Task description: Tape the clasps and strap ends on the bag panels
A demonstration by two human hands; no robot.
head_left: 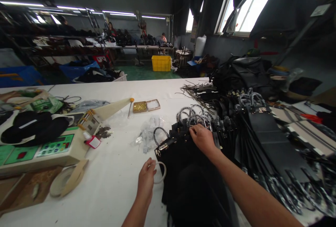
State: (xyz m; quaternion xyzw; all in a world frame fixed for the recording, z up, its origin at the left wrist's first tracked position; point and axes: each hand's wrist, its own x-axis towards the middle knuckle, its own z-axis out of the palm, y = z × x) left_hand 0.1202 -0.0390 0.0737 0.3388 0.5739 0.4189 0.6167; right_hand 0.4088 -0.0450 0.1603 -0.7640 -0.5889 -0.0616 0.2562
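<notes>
My left hand (147, 173) is closed on a thin whitish ring (164, 173), which looks like a narrow roll of tape, just left of a stack of black bag panels (191, 178). At the top of that stack, my right hand (203, 136) is closed with its fingers pressed at the panels' upper edge, by the plastic-wrapped loop handles (195, 119). What its fingertips pinch is hidden. A metal clasp (163, 146) and a dark loop handle (158, 133) show at the stack's upper left corner.
More black pieces with wrapped handles (270, 129) lie to the right. Crumpled clear plastic (149, 134), a small box of gold-coloured parts (139, 107) and a red-labelled bottle (92, 140) lie left of the stack. A machine with a green panel (56, 146) stands at the left. People work far back.
</notes>
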